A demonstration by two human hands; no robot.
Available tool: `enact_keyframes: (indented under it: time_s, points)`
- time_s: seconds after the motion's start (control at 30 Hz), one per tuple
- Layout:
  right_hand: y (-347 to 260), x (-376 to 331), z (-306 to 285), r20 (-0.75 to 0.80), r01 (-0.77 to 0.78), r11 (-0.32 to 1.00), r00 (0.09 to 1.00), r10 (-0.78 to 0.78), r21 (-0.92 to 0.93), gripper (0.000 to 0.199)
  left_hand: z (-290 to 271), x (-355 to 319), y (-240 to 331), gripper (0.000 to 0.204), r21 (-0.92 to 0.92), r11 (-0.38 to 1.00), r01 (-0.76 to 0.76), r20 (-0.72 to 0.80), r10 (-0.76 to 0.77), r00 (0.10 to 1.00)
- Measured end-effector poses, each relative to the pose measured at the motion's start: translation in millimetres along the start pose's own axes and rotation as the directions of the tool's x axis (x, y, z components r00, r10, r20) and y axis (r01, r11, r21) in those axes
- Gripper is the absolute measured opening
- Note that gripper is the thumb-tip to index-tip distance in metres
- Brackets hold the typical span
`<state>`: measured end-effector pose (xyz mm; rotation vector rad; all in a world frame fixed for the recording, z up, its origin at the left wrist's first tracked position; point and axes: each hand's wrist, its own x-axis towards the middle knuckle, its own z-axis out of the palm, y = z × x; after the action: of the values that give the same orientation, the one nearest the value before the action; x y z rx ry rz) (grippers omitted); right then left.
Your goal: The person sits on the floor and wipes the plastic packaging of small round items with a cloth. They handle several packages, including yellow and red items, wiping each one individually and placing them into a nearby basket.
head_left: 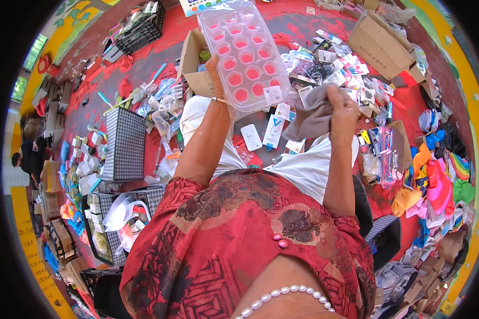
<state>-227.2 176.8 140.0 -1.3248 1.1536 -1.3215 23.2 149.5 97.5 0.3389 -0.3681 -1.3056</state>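
And there it is — the clear plastic tray [245, 58], up in the air above the person's lap and out in front, gripped in the left hand [213, 72]. The thumb clamps the tray's left edge; the other fingers are behind it, and I can't tell how they lie. Its long axis runs away from the body, the far end tipping left, the near end leaning right toward the knee. I count 3 cups across and 6 down, pink in every row, facing back at the person.

Over to the right hand [343, 109]: fingers pinched together on a grey cloth [311, 114], which droops just beside the tray's near right corner; whether they touch, I can't tell.

Now the labels! A white sticker [272, 95] sits on that near right corner, its dark print too small to make out. At the far end, a white header card [201, 6] shows blue print and a row of coloured dots. Down between the knees, a white box [273, 131] bears a blue mark — and a brown cardboard box [380, 45], farther off to the right, carries printing along its side.
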Motion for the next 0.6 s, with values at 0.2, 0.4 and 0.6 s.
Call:
enact_keyframes:
  time_s: [0.2, 0.4, 0.6]
  points:
    - [28, -3, 25, 0.387, -0.108, 0.992, 0.913, 0.126, -0.069, 0.037, -22, 16, -5, 0.025, 0.683, 0.702, -0.201, 0.183, 0.102, 0.978]
    - [23, -2, 36, 0.31, -0.425, 0.879, 0.884, 0.35, 0.217, 0.027, 18, -15, 1, 0.061, -0.066, 0.99, 0.128, 0.309, -0.102, 0.946]
    - [49, -8, 27, 0.188, -0.315, 0.89, 0.946, 0.264, 0.331, 0.011, 19, -19, 10, 0.058, 0.059, 0.93, 0.363, 0.237, -0.366, 0.9]
